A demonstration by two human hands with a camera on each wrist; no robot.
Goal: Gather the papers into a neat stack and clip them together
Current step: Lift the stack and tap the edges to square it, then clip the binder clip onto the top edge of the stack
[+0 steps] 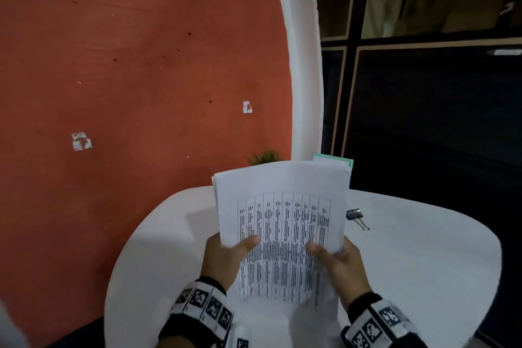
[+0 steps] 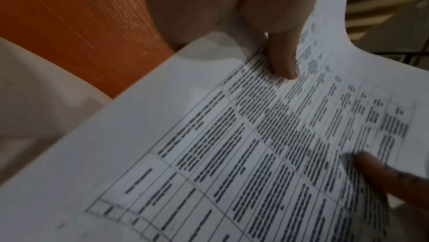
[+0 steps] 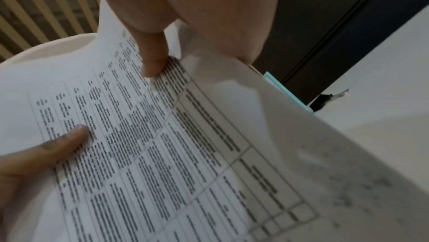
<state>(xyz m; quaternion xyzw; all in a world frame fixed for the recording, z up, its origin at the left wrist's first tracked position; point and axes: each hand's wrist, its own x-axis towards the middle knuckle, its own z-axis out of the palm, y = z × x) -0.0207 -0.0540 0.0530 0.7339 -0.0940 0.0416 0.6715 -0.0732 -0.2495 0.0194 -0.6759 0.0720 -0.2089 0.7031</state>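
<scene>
A stack of white papers (image 1: 279,200) with a printed table on top stands upright over the white table (image 1: 423,263), its lower edge near the tabletop. My left hand (image 1: 226,254) grips the stack's left side, thumb on the front sheet. On the other side my right hand (image 1: 339,260) grips it the same way. In the wrist views the papers (image 2: 232,145) (image 3: 162,145) fill the picture, each with a thumb pressed on the print. A black binder clip (image 1: 356,217) (image 3: 325,100) lies on the table just right of the stack, untouched.
A mint-green book or folder (image 1: 343,160) stands behind the papers. A small green plant (image 1: 264,157) peeks over their top edge. An orange wall (image 1: 127,79) rises on the left, and dark shelving (image 1: 423,93) fills the right.
</scene>
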